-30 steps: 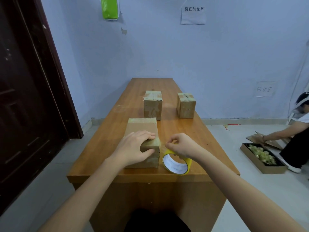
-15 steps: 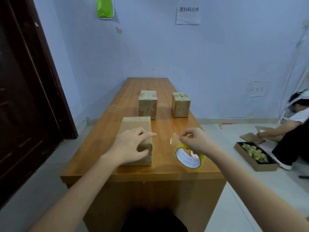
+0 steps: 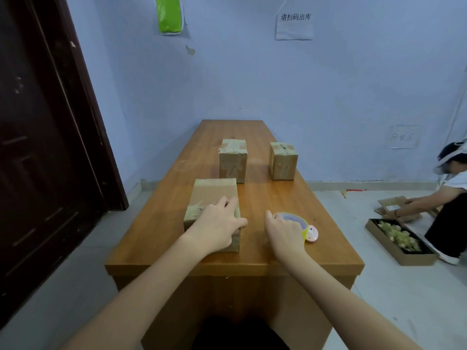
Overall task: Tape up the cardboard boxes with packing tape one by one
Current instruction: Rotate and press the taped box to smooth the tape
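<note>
A cardboard box (image 3: 211, 198) lies near the table's front edge, with tape across its near and far ends. My left hand (image 3: 217, 224) rests on its near right corner, fingers flat on top and thumb out along the right edge. To the right, a yellow-rimmed roll of packing tape (image 3: 293, 218) lies flat on the table. My right hand (image 3: 284, 232) covers the roll's near side, fingers curved over it. Two smaller taped boxes stand farther back, one in the middle (image 3: 232, 160) and one to the right (image 3: 282, 160).
The long wooden table (image 3: 278, 195) runs away from me to a blue wall. A small pink round object (image 3: 312, 234) lies beside the roll. A dark door (image 3: 38, 147) is on the left. On the floor at right, a person (image 3: 452, 205) crouches by a flat carton (image 3: 399, 239).
The roll hung upright from my right hand with a strip pulled out; now it lies flat on the table under that hand. My left hand stays on the near box.
</note>
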